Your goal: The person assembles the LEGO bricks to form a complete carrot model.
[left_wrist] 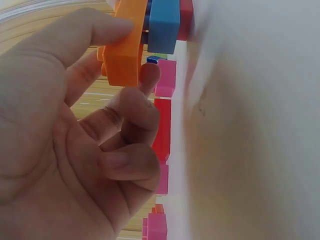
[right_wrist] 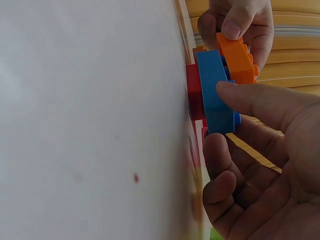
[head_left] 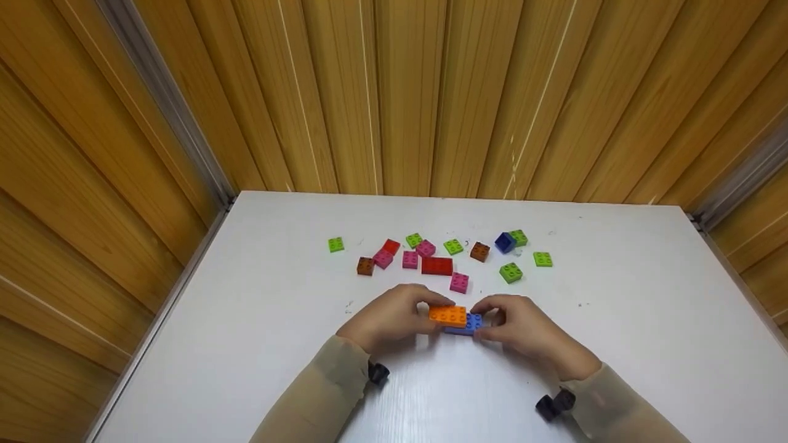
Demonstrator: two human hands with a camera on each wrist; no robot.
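Observation:
My left hand (head_left: 397, 314) pinches an orange brick (head_left: 447, 315) between thumb and fingers. The right hand (head_left: 523, 323) grips a blue brick (head_left: 474, 322) by its right end, thumb on the near side. Orange sits above blue, shifted to the left and overlapping it. In the left wrist view, blue studs appear in a narrow gap between the orange brick (left_wrist: 122, 60) and the blue brick (left_wrist: 164, 27). Right below the blue one, on the table side, a red brick (right_wrist: 194, 92) shows in both wrist views; from the head it is hidden.
Beyond the hands, loose bricks lie scattered across the white table (head_left: 277, 295): a long red brick (head_left: 437, 266), a pink brick (head_left: 459, 282), a brown brick (head_left: 365, 266), a dark blue brick (head_left: 505, 242) and several green ones. Wood-patterned panels (head_left: 406, 98) enclose the table.

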